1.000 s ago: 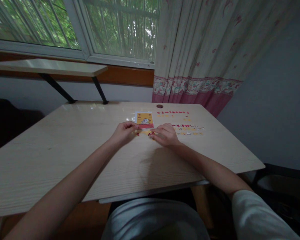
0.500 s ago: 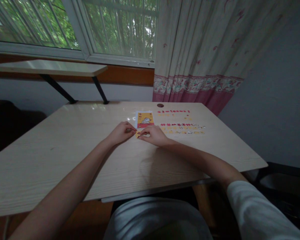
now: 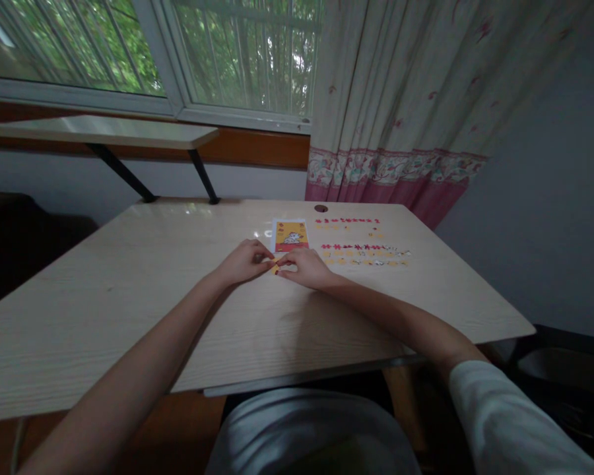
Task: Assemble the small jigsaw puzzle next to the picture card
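Small yellow jigsaw pieces (image 3: 276,268) with dark red marks lie on the table between my hands, partly covered by the fingers. My left hand (image 3: 245,262) is closed, thumb and index fingertips pinched at the pieces' left edge. From the other side my right hand (image 3: 307,266) pinches the same pieces, its fingertips almost meeting the left ones. Just beyond them lies a picture card (image 3: 291,235), showing a white animal on yellow and red. To the right, loose jigsaw pieces (image 3: 352,247) in red, yellow and white are laid out in rows.
The pale wooden table (image 3: 129,316) has a round cable hole (image 3: 321,208) near its back edge. A raised shelf (image 3: 103,130) on black supports stands at the back left. Behind the table hangs a flowered curtain (image 3: 371,99) beside the barred window (image 3: 242,59).
The whole view has shifted slightly. My left fingertips have come closer to the right ones and cover more of the jigsaw pieces; my right hand has hardly moved.
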A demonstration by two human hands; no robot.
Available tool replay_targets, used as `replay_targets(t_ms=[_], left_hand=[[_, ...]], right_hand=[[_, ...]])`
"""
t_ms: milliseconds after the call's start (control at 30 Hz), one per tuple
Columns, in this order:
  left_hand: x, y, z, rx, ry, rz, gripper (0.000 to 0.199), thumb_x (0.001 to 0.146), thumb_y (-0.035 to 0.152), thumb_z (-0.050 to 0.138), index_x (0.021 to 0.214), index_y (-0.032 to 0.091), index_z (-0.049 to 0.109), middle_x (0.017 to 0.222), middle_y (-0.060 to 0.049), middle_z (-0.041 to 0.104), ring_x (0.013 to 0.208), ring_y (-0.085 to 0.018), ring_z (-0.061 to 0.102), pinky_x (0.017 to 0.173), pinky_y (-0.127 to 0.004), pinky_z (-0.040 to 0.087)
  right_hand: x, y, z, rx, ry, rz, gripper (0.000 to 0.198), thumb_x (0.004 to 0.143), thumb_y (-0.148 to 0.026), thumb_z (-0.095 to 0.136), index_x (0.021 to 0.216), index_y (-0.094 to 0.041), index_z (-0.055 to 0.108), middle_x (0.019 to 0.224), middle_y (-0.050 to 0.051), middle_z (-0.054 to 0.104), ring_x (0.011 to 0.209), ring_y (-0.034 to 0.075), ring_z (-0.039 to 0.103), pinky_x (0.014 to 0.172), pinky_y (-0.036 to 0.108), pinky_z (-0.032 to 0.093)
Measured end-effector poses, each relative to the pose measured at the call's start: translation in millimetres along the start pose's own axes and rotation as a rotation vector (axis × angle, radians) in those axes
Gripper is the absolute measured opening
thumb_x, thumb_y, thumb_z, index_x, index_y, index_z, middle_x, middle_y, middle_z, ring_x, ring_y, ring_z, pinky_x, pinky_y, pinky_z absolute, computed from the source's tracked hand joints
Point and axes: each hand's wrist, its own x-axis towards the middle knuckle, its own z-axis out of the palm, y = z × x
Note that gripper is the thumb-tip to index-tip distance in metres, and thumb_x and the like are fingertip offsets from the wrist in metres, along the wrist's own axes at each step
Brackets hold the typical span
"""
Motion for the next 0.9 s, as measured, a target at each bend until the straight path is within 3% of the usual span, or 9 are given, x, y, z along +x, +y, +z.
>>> replay_targets(t_ms=[133, 467, 633, 767, 900], left_hand=[[0, -1, 0, 0.013, -0.003, 0.012, 0.026, 0.077, 0.039, 0.059, 0.084, 0.02, 0.075, 0.081, -0.006, 0.07, 0.08, -0.021, 0.061, 0.079, -0.034, 0.046], [-1, 2, -2, 0.042, -0.006, 0.028, 0.028, 0.075, 0.042, 0.063, 0.085, 0.018, 0.074, 0.078, -0.007, 0.068, 0.078, -0.022, 0.06, 0.078, -0.035, 0.045], [-2, -4, 1, 0.086, -0.034, 0.021, 0.028, 0.075, 0.042, 0.065, 0.089, 0.019, 0.073, 0.085, -0.007, 0.068, 0.086, -0.023, 0.06, 0.085, -0.037, 0.044], [-3, -1, 1, 0.106, -0.027, 0.004, 0.032, 0.075, 0.045, 0.064, 0.09, 0.018, 0.073, 0.086, -0.008, 0.067, 0.086, -0.023, 0.06, 0.084, -0.037, 0.045], [-3, 3, -1, 0.101, -0.012, 0.036, 0.038, 0.08, 0.047, 0.059, 0.096, 0.016, 0.073, 0.089, -0.01, 0.067, 0.086, -0.024, 0.06, 0.083, -0.039, 0.046]], right_hand=[[0, -2, -1, -0.044, -0.037, -0.071, 0.018, 0.086, -0.034, 0.064, 0.096, -0.023, 0.074, 0.097, 0.004, 0.072, 0.095, 0.018, 0.061, 0.084, 0.032, 0.04], [-4, -14, -6, -0.293, -0.062, -0.129, 0.027, 0.093, -0.036, 0.053, 0.103, -0.02, 0.072, 0.099, 0.008, 0.07, 0.098, 0.023, 0.056, 0.09, 0.04, 0.035], [-5, -18, -7, -0.336, -0.082, -0.145, 0.028, 0.093, -0.035, 0.051, 0.101, -0.019, 0.073, 0.097, 0.009, 0.07, 0.097, 0.024, 0.055, 0.09, 0.041, 0.035], [-7, -7, -19, -0.278, -0.064, -0.109, 0.027, 0.093, -0.034, 0.051, 0.099, -0.021, 0.073, 0.098, 0.007, 0.07, 0.098, 0.023, 0.054, 0.086, 0.037, 0.035], [-16, 12, -40, -0.284, -0.065, 0.022, 0.025, 0.093, -0.03, 0.05, 0.101, -0.021, 0.072, 0.101, 0.008, 0.069, 0.097, 0.023, 0.053, 0.082, 0.034, 0.033]])
